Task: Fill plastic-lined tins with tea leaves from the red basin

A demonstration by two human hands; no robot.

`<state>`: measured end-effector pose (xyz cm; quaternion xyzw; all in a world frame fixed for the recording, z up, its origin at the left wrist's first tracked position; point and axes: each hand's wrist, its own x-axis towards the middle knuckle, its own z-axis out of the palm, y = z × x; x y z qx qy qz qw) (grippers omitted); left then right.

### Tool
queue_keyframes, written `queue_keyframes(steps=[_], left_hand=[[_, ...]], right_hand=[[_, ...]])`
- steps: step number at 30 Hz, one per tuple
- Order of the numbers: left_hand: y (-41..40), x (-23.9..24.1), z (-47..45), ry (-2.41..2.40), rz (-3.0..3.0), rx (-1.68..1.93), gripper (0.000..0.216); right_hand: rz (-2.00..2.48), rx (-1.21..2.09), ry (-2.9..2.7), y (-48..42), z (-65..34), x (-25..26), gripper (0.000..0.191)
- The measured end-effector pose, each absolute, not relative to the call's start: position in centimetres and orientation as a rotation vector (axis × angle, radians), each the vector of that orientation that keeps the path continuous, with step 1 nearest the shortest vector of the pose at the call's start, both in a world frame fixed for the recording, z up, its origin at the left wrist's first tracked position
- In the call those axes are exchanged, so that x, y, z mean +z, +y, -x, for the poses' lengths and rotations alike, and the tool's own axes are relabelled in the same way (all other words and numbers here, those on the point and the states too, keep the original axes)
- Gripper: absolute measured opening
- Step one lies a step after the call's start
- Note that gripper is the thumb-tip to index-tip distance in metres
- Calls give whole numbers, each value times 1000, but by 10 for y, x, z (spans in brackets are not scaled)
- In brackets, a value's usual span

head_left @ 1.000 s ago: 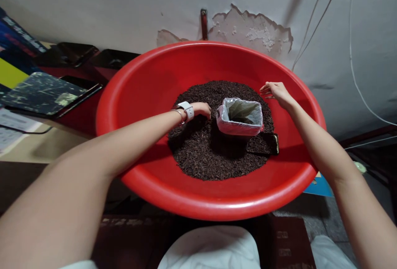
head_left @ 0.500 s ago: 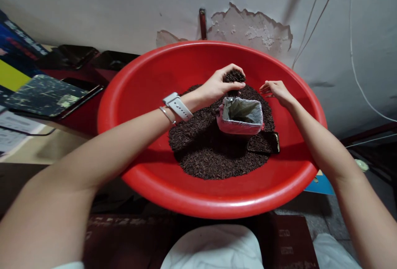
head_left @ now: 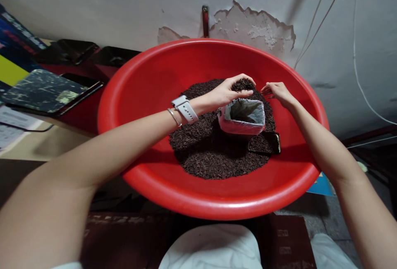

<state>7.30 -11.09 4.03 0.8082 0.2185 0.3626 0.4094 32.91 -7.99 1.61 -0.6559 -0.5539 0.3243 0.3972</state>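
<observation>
A big red basin (head_left: 149, 83) holds a heap of dark loose tea leaves (head_left: 204, 153). A small pink box lined with a silvery bag (head_left: 243, 117) stands upright in the heap. My left hand (head_left: 231, 91), with a white watch and a bangle on its wrist, is cupped around a handful of the dark leaves just above the box's far rim. My right hand (head_left: 277, 92) rests at the far right of the heap, beside the box's far corner, fingers loosely curled; I cannot make out anything in them.
A small dark rectangular tray (head_left: 266, 144) lies half buried in the heap, right of the box. Dark trays and printed boards (head_left: 46, 91) are stacked on the left. A peeling grey wall (head_left: 254, 25) with cables rises behind the basin.
My left hand scooped leaves from the heap left of the box, lifted them over it, and has now lowered to the box's far rim. My right hand has barely moved.
</observation>
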Motion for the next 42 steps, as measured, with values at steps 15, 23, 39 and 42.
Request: queue_keyframes(steps=[15,23,39,42], left_hand=[[-112,35,-68,480,-2024,798,52],[-108,29,-68,505,-2027,737,64],[-99,25,-70,480,-2002,715,104],[-93,25,-69,529,-1984,685,103]], right_hand=[[1673,784,-1440,-80,-329,17,36],[1666,770,-1449,-79,-330,16,36],[1669,769,-1463,-82,-329,17,35],[1665,776,-1463,-82,-329,17,35]])
